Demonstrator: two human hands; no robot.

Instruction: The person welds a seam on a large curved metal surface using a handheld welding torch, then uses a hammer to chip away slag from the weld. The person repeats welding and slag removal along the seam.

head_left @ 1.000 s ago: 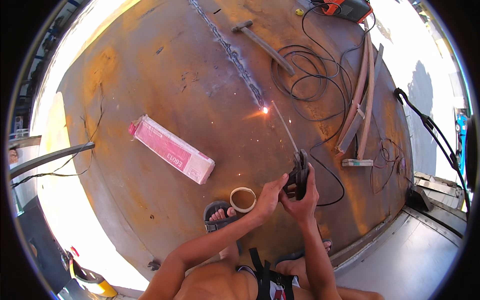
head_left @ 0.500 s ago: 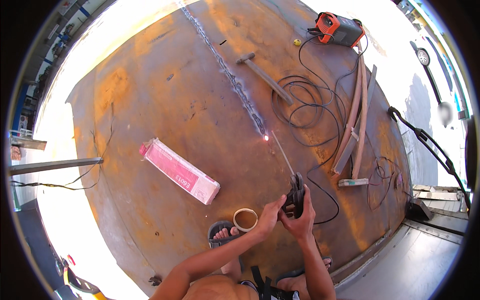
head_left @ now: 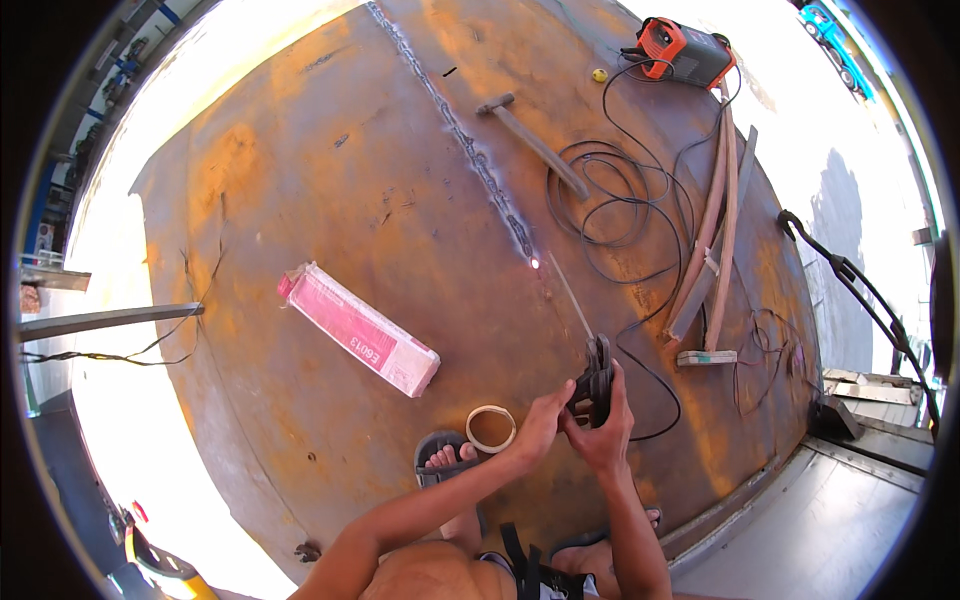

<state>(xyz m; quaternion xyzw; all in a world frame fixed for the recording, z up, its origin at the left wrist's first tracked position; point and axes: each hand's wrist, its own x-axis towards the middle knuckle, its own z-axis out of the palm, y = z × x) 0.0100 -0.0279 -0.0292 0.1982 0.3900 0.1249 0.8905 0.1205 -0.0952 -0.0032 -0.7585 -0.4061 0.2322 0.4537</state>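
My left hand (head_left: 542, 425) and my right hand (head_left: 598, 430) are together, both closed on a dark electrode holder (head_left: 599, 380). A thin welding rod (head_left: 571, 298) extends from it toward a small glowing spot (head_left: 535, 263) at the lower end of a weld bead (head_left: 467, 145) on the rusty steel plate (head_left: 260, 230). Left of my hands lies a pale ring (head_left: 490, 410), like a roll of tape, beside my sandaled left foot (head_left: 446, 455). A pink-and-white long carton (head_left: 355, 327) lies farther left on the plate.
A hammer (head_left: 535, 142) lies near coiled black cable (head_left: 600, 220). An orange-black welding machine (head_left: 688, 55) stands at back right, with long wooden pieces (head_left: 720, 230) below it. A metal bar (head_left: 110, 318) enters from left; a black hooked rod (head_left: 850, 275) is at the right edge.
The glow at the bead's end is smaller, and the scattered sparks are gone. The scene sits lower in the picture than a second ago, showing more of the welding machine. My grip looks unchanged.
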